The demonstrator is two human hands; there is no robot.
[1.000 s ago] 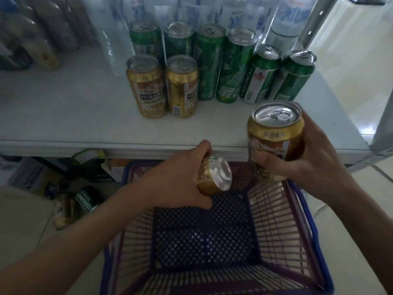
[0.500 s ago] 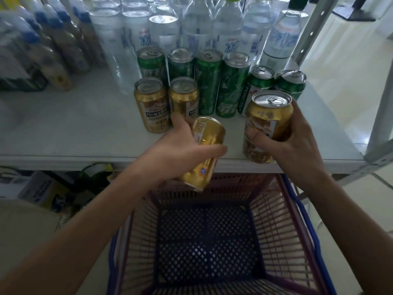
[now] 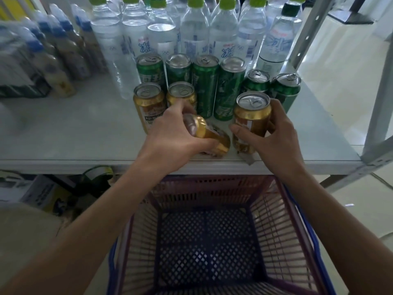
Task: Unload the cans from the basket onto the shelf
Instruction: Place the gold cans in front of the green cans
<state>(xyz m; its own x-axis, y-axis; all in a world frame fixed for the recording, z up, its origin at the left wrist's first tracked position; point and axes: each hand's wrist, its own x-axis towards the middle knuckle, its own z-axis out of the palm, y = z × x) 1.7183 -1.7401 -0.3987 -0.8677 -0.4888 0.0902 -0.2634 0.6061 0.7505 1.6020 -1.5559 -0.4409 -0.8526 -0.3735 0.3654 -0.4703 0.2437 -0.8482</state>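
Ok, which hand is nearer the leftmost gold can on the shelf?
Left. The left hand partly covers the leftmost gold can; the right hand is further right.

Glossy pale floor [image 3: 344, 67] gleams beside a grey metal post [image 3: 308, 33].

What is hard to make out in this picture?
All in the head view:
Tilted gold can: label motion-blurred, partly covered by the left hand.
Upright gold can: right hand covers much of its label.
Blue-capped bottles, far left: blurred.
Basket: near rim cut off by bottom edge.
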